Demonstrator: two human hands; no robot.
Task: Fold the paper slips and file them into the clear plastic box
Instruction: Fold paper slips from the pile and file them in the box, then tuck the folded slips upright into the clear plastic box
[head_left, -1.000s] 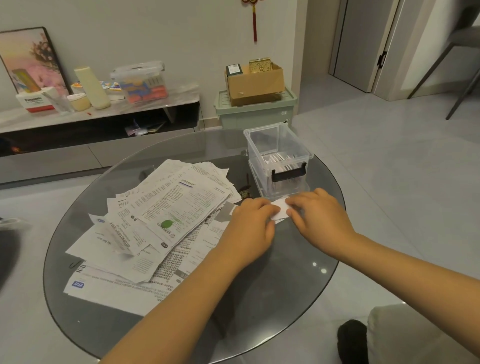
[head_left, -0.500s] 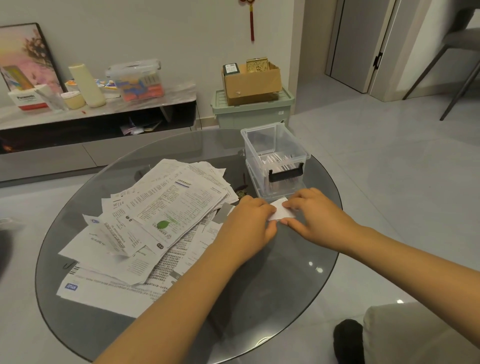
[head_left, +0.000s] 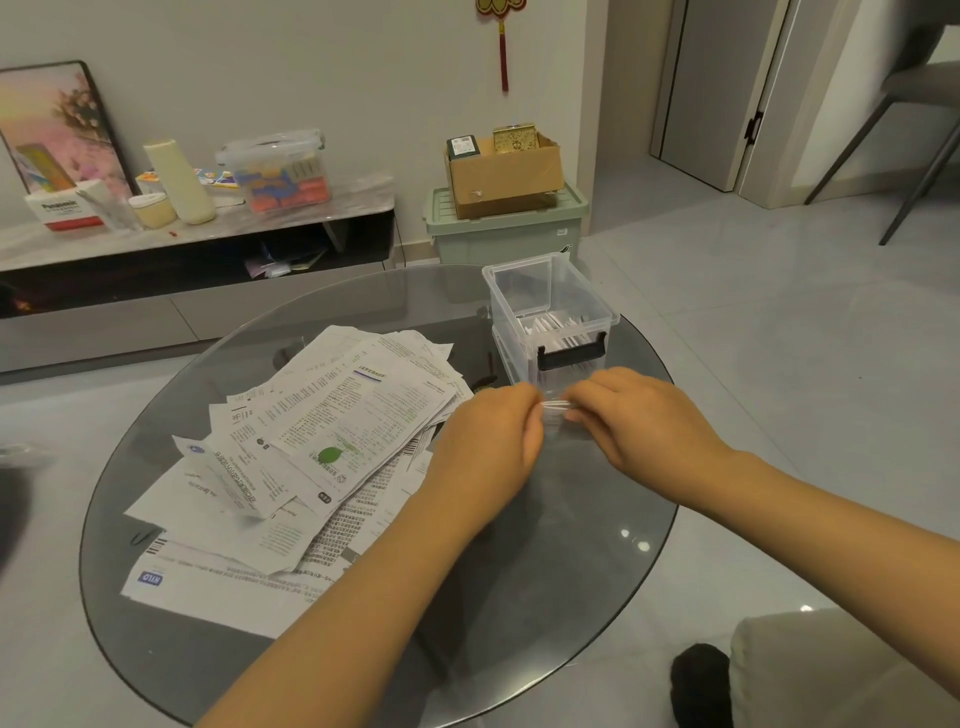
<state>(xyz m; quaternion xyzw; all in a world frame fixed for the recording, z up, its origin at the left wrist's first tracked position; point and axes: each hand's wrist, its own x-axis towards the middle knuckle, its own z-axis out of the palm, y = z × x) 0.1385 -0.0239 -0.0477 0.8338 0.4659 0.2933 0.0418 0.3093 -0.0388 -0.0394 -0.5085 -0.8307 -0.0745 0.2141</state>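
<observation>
Folding step in hand: slip (head_left: 555, 408) pinched at each end between left hand (head_left: 488, 441) and right hand (head_left: 639, 415), raised just off the counter (head_left: 545, 571), right in front of the box (head_left: 550, 317). Fingers of both hands curled tight round the slip, thumbs hidden; only a narrow folded edge showing between them, so fold count impossible to tell. Probably near the last crease, judging from how small it looks.

Next move, as a guess: finish pressing the crease, release with one hand, lift over the near wall with its black latch (head_left: 571, 356), then drop the slip upright among the folded slips (head_left: 553, 327) already standing inside. Needs a clean rise over the rim and a gap between those already filed.

Around: large loose pile (head_left: 311, 441) of printed sheets to the left, overlapping, near the left wrist and easy to brush on the way back for another. Beyond the counter, a low shelf (head_left: 208, 228) with bottles and a lidded tub, and a cardboard carton (head_left: 504, 176) on a green bin (head_left: 504, 228). Nothing between hands and box.
</observation>
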